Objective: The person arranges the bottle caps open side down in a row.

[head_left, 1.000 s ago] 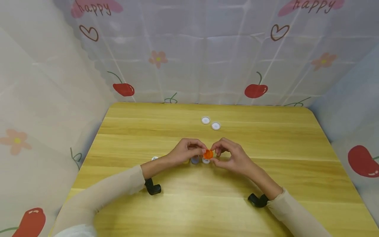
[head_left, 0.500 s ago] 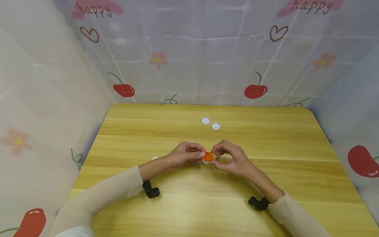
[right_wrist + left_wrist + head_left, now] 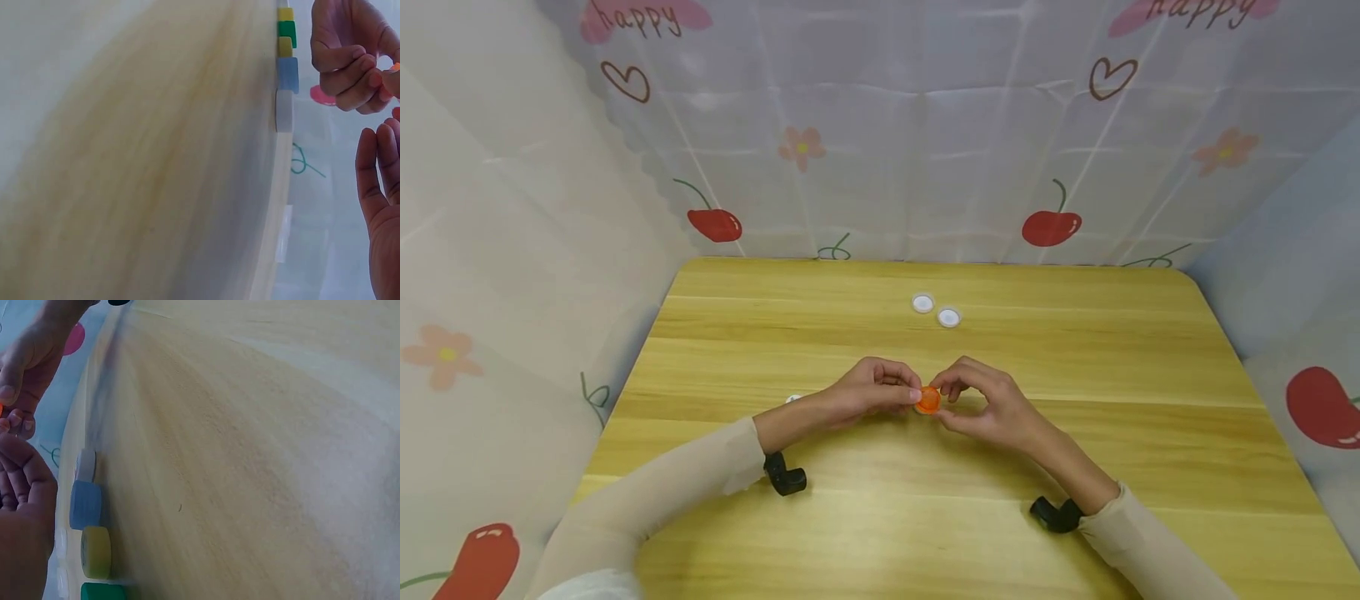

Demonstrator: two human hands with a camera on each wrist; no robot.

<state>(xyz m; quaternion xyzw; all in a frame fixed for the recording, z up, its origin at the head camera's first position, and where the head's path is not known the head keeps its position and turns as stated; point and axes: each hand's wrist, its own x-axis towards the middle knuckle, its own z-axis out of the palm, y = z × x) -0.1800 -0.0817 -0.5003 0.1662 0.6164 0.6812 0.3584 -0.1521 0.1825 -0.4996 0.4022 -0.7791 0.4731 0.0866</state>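
An orange, round, shallow cap-like piece is held up over the table between both hands. My left hand pinches its left edge with thumb and fingers. At its right edge, the thumb and index finger of my right hand grip it. Only slivers of orange show in the wrist views. Beneath the hands stands a row of small round pots, mostly hidden in the head view. The left wrist view shows a white pot, a blue pot, a yellow pot and part of a green pot.
Two white round discs with clear rims lie farther back on the wooden table. A small white item peeks out behind the left forearm. Black devices sit at both wrists. Patterned curtains surround the back and sides.
Both hands have lowered slightly with the orange piece, which has turned to show its round face more fully. The left hand now covers the pots seen beside it earlier.
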